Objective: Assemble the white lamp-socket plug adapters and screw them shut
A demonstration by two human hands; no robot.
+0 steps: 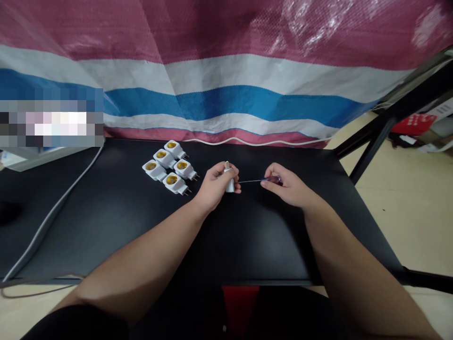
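Observation:
My left hand (215,185) grips a white plug-in lamp socket adapter (230,184), held upright with its prongs pointing up. My right hand (286,185) pinches a small screwdriver (272,179) with a translucent purple handle. Its thin metal shaft points left, and the tip (240,182) sits close to the adapter, with no clear contact. Several similar white adapters (164,165) with yellow centres and metal prongs lie grouped on the black table (247,245), just left of my left hand.
A pink, white and blue woven tarp (226,94) hangs behind the table. A white cable (53,217) runs along the table's left side. A black metal table leg (371,158) stands at the right, above a tiled floor (410,217). A pixelated patch covers the far left.

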